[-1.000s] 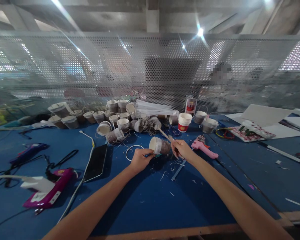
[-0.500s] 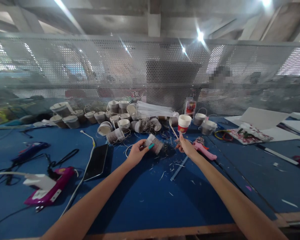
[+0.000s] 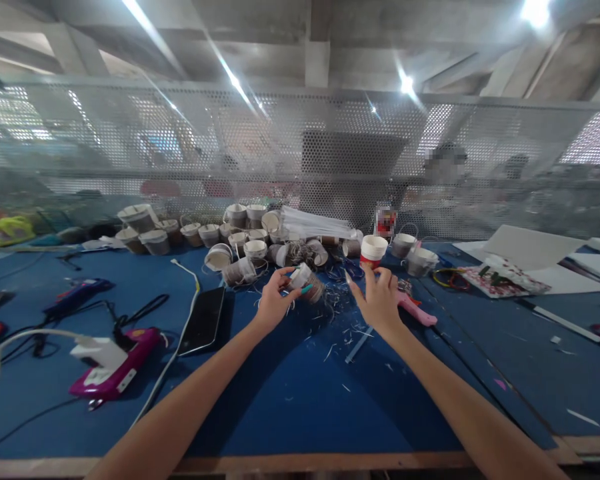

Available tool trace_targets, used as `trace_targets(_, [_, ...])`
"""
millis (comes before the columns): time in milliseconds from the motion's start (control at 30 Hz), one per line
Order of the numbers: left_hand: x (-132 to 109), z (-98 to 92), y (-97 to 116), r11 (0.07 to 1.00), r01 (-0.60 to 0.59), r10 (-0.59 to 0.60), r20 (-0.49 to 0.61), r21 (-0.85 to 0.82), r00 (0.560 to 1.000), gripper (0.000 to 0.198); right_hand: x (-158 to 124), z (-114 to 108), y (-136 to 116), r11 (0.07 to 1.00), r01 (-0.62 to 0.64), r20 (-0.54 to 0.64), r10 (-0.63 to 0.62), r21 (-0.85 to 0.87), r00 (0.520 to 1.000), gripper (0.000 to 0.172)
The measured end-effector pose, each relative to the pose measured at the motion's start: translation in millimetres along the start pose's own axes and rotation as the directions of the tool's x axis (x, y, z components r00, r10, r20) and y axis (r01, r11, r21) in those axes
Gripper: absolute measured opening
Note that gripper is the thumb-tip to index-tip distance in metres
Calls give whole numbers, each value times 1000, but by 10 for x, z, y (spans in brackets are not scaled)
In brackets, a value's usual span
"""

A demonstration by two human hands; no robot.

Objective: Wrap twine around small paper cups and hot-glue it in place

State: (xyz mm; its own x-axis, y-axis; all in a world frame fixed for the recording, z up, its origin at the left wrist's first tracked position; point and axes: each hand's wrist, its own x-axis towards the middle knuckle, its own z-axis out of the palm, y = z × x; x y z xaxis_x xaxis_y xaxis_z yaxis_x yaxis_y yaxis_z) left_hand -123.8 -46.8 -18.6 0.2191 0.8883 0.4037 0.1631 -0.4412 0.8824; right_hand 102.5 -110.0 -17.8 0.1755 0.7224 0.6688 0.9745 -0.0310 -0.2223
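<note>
My left hand [image 3: 275,297] is closed on a small white cup wrapped in grey-brown cord [image 3: 314,287], tipped on its side just above the blue table. Its teal-nailed thumb lies along the cup. To the right, my right hand [image 3: 379,300] has thumb and fingers apart, with nothing visible between them. Its fingertips are in front of a red and white paper cup [image 3: 374,248]; whether they touch it is unclear. Partly behind that hand lies a pink glue gun [image 3: 416,310]. Cord scraps [image 3: 337,297] are scattered between the hands.
Several cord-wrapped cups [image 3: 237,272] crowd the back, beside a bundle of white strips [image 3: 315,223]. At left lie a black phone [image 3: 203,321], a magenta power strip [image 3: 115,373] and cables. White sheets [image 3: 520,253] and a patterned plastic bag [image 3: 505,277] rest at right.
My right hand has opened, and the pale stick it held is no longer visible. Its fingers now spread by the red and white cup. My left hand still holds the cord-wrapped cup.
</note>
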Motion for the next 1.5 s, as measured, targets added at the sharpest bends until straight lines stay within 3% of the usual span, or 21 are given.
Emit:
trace_targets(100, [-5, -8, 64, 1000, 31, -31, -7, 1, 999, 46, -8, -78, -75, 998, 11, -68, -6, 64, 998, 64])
trace_targets(200, [-7, -11, 98, 997, 73, -73, 7, -5, 997, 45, -18, -58, -116, 941, 40, 38, -56, 336, 998, 63])
trace_targets(267, [-14, -3, 101, 996, 86, -85, 56, -28, 995, 47, -45, 43, -145, 788, -68, 247, -108, 612, 963, 64])
trace_targets(333, [-28, 16, 101, 994, 88, -81, 108, -62, 991, 50, -93, 187, -186, 546, -312, 464, -163, 778, 871, 63])
trace_targets(400, [-44, 41, 110, 991, 77, -63, 124, -113, 990, 54, -143, 316, -240, 355, -481, 560, -166, 802, 812, 60])
trace_targets(567, [-56, 98, 135, 918, 23, 0, 57, -396, 998, 57, -174, 333, -367, 47, -641, 642, -70, 766, 763, 44])
trace_targets(700, [-20, 109, 92, 758, 81, -144, -45, -647, 989, 44, -117, 214, -376, -290, -709, 724, -72, 643, 686, 39])
trace_targets(800, [23, 76, 35, 646, 133, -253, -47, -752, 966, 36, -78, 189, -333, -436, -694, 750, -62, 573, 658, 35])
trace_targets(867, [53, 33, 1, 681, 93, -300, -161, -726, 940, 29, -59, 192, -300, -491, -677, 752, -67, 548, 656, 33])
trace_targets(933, [76, -6, -15, 774, 58, -286, -267, -631, 920, 20, -48, 193, -273, -518, -665, 739, -88, 538, 667, 31])
trace_targets(967, [82, -15, -12, 809, 58, -259, -267, -585, 928, 17, -46, 191, -264, -524, -660, 730, -102, 538, 676, 29])
trace_targets(1067, [53, 33, 32, 804, 168, -242, -55, -570, 969, 18, -54, 180, -259, -499, -663, 712, -122, 558, 691, 30])
trace_targets(1167, [-41, 182, 90, 713, 385, -351, 177, -587, 920, 35, -79, 171, -290, -412, -703, 731, -120, 580, 672, 34])
trace_targets(1233, [-108, 284, 115, 709, 410, -334, 239, -574, 912, 47, -100, 173, -323, -321, -741, 743, -142, 590, 654, 34])
trace_targets(1367, [-146, 353, 136, 753, 340, -287, 184, -563, 940, 49, -144, 234, -370, -103, -750, 731, -173, 653, 660, 38])
trace_targets(1500, [-28, 244, 81, 787, 267, -278, 66, -557, 958, 52, -139, 324, -328, 81, -735, 740, -97, 673, 666, 50])
